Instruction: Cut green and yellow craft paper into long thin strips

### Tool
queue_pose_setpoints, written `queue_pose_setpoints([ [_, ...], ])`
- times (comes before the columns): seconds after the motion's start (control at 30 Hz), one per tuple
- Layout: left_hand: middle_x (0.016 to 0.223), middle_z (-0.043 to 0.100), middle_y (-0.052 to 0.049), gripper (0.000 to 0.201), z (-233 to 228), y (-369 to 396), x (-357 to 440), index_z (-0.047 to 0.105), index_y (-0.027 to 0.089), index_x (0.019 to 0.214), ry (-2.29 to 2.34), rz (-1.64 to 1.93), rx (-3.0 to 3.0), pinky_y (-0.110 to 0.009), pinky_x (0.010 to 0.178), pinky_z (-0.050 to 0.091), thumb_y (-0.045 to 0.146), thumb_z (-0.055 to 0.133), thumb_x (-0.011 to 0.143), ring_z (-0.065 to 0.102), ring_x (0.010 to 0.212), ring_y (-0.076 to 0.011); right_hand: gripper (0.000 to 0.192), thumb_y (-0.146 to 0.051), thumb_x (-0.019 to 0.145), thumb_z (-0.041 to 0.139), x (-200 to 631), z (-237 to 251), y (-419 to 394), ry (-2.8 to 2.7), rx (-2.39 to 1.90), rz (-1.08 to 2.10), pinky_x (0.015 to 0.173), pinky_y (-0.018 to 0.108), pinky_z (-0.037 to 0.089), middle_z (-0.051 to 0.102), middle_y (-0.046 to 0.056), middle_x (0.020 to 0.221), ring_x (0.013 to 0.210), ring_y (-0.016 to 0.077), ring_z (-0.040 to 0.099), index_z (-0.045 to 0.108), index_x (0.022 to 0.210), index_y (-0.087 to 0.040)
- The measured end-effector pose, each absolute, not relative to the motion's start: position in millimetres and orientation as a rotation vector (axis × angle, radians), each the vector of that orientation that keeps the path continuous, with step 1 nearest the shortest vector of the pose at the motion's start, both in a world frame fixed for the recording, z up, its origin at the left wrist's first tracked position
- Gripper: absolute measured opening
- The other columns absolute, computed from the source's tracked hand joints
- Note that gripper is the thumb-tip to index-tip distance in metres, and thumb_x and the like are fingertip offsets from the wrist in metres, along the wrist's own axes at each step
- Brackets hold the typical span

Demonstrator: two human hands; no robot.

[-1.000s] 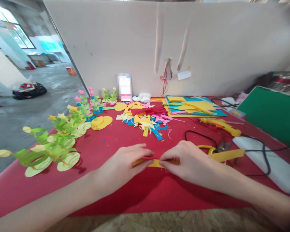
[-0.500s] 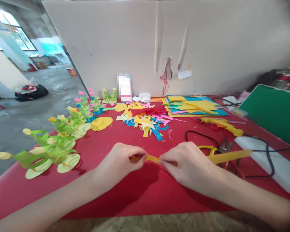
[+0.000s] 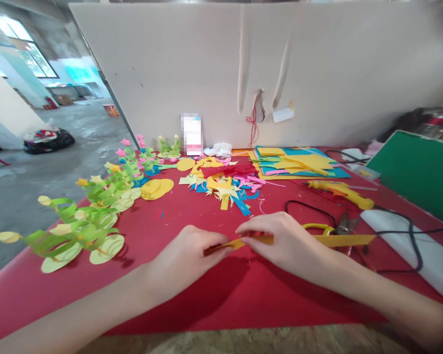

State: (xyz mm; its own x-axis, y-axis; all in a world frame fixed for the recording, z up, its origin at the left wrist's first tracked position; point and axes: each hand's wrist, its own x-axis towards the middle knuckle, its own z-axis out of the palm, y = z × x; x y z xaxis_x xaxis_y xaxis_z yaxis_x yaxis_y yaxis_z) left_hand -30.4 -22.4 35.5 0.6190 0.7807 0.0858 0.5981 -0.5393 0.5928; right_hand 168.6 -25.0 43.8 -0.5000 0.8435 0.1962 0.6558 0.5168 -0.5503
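Note:
A yellow paper strip (image 3: 349, 240) runs between my two hands above the red table, its long free end sticking out to the right behind my right wrist. My left hand (image 3: 197, 250) pinches the strip near its left end, which is partly hidden in the fingers. Close beside it, my right hand (image 3: 276, 238) has the strip between thumb and fingers, with the index finger raised a little. Past the right hand lie scissors (image 3: 345, 226) with yellow handle loops, partly covered by the strip and the hand.
Green paper curls on pale round bases (image 3: 107, 249) line the left side. Paper scraps (image 3: 221, 184) heap at the middle back, near yellow discs (image 3: 157, 189). A yellow glue gun (image 3: 341, 193), black cord and white case (image 3: 409, 250) lie right. Coloured sheets (image 3: 299, 162) sit behind.
The strip between my hands has tilted, its left end now lower. My left fingers have straightened somewhat, and my right index finger has lifted from its tight pinch.

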Motion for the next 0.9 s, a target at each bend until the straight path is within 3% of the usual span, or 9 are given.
queue_pose_setpoints([
  [0.27,0.052,0.055,0.005,0.022,35.6,-29.1,-24.3,0.059,0.017,0.066,1.102,0.511,2.414,-0.016,0.044,0.032,0.021,0.046,0.083,0.047,0.044,-0.0064,0.011,-0.015,0.072,0.051,155.9,41.3,-33.2,-2.215,-1.123,0.652,0.06,0.02,0.041,0.063,-0.001,0.07,0.062,0.0097,0.054,0.061,0.074,-0.018],
  [0.5,0.053,0.06,0.003,0.02,49.2,-31.2,-34.5,0.063,0.02,0.075,1.192,0.668,2.58,-0.019,0.043,0.033,0.027,0.045,0.083,0.049,0.041,-0.0076,0.01,-0.012,0.069,0.051,167.4,47.5,-19.7,-2.12,-1.202,0.533,0.06,0.019,0.042,0.062,-0.001,0.066,0.06,0.0096,0.055,0.06,0.068,-0.017],
  [0.67,0.067,0.068,0.006,0.013,74.8,-25.9,-49.3,0.062,0.024,0.075,1.353,0.846,2.679,-0.017,0.044,0.036,0.028,0.051,0.08,0.057,0.048,-0.0081,0.01,-0.017,0.072,0.052,197.1,55.7,10.3,-2.009,-1.307,0.359,0.063,0.02,0.045,0.064,0.001,0.069,0.064,0.0118,0.057,0.062,0.071,-0.015],
  [0.8,0.066,0.068,0.006,0.018,86.4,-17.8,-58.2,0.063,0.026,0.07,1.483,0.807,2.728,-0.021,0.046,0.041,0.031,0.049,0.079,0.06,0.051,-0.0129,0.011,-0.022,0.072,0.053,209.4,59.6,21.0,-1.977,-1.336,0.323,0.066,0.022,0.047,0.065,0.002,0.072,0.066,0.0134,0.059,0.062,0.073,-0.015],
  [0.9,0.088,0.068,-0.002,0.021,82.7,-14.0,-58.2,0.063,0.023,0.09,1.641,0.677,2.828,-0.033,0.062,0.048,0.032,0.048,0.078,0.063,0.073,-0.0239,0.01,-0.018,0.072,0.052,203.5,61.0,13.5,-2.029,-1.334,0.253,0.066,0.023,0.045,0.064,0.002,0.071,0.067,0.0133,0.058,0.061,0.071,-0.017],
])
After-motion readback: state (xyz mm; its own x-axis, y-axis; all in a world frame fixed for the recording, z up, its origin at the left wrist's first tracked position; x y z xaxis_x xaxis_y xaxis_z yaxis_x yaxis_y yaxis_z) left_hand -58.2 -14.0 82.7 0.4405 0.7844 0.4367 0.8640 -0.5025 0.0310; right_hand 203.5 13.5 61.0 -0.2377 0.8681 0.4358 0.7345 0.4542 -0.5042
